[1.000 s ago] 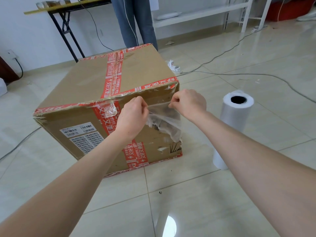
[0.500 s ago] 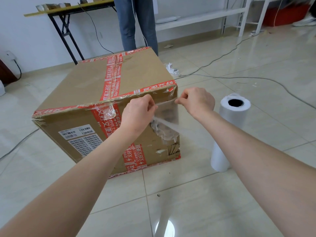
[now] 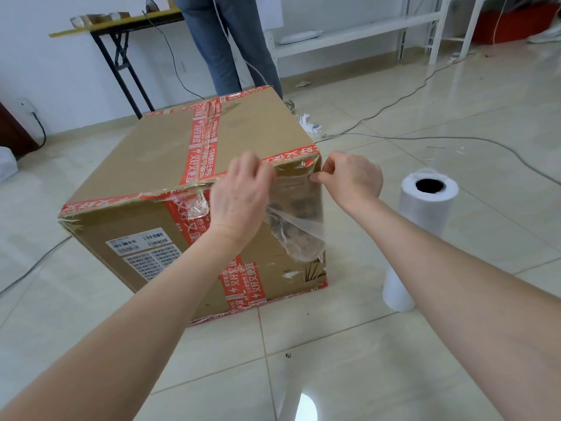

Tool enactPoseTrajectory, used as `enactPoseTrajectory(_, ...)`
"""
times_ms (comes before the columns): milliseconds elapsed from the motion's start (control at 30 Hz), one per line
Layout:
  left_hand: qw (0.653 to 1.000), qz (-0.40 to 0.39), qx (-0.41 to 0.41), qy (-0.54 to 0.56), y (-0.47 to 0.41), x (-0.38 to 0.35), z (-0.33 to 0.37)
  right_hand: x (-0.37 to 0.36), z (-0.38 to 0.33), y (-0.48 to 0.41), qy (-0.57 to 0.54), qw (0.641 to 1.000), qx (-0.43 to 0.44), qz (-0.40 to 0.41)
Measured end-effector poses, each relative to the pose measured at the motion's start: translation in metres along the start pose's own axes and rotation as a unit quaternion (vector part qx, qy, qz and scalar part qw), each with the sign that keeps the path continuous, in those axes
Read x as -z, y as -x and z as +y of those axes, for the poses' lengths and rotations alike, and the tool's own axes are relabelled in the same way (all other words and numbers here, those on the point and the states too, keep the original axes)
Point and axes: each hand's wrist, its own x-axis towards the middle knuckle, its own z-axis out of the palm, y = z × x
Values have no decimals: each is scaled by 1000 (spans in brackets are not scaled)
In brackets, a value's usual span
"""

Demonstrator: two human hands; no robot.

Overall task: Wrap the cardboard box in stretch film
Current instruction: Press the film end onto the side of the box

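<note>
Fingers (image 3: pixel 256 165) of the left hand (image 3: pixel 243 192) curl over the top front edge of the cardboard box (image 3: pixel 164 165), apparently pinning the loose end of the stretch film (image 3: pixel 299 217) against that edge. The right hand (image 3: pixel 353 177) pinches the same top strip of film between thumb and fingertips (image 3: pixel 317 177), just at the box's near right corner. Between the two hands the film lies drawn across the upper right part of the box's front face, with a crumpled, slack tail hanging lower down. Held this way, the grip probably serves to stretch the leading edge flat and make it cling to the cardboard before any turns are wound. The box sits on the tiled floor (image 3: pixel 334 375), sealed with red printed tape (image 3: pixel 203 147) along its seams, and no film shows on its other visible faces, so the wrapping looks barely begun. The film roll (image 3: pixel 422 226) stands upright on the floor to the right of the box, near it but not touching, within the right hand's reach once the end is anchored. Behind the box stands a person in jeans (image 3: pixel 224 47), and cables (image 3: pixel 409 138) trail across the floor to the box's far right.
</note>
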Motion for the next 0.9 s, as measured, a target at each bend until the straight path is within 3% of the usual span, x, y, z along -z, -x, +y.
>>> enactPoseTrajectory(100,962,12,-273,15,8,-23,17,-2,5,-4,-11,1000,0,12)
enactPoseTrajectory(200,913,-25,-406,-39,5,-49,14,-4,7,-7,-7,1000,-2,24)
enactPoseTrajectory(367,865,-50,-444,-231,-7,-71,-25,-10,10,-6,0,999,13,50)
enactPoseTrajectory(467,846,-59,-453,-275,-6,-76,-26,-13,13,3,0,998,16,64)
enactPoseTrajectory(533,853,-59,-447,-262,-3,-77,-24,-14,13,16,1,994,44,99)
enactPoseTrajectory(633,877,-51,-426,-218,-2,-77,-23,-20,11,53,-21,964,96,247)
enactPoseTrajectory(700,884,-48,-420,-201,0,-77,-22,-40,15,85,-44,953,91,284)
enactPoseTrajectory(767,889,-44,-418,-182,1,-75,-22,-67,24,113,-81,972,12,220)
enactPoseTrajectory(833,894,-43,-416,-160,2,-74,-24,-92,36,132,-123,980,-129,85)
enactPoseTrajectory(900,895,-44,-416,-157,3,-74,-26,-109,44,139,-185,950,-251,-2)
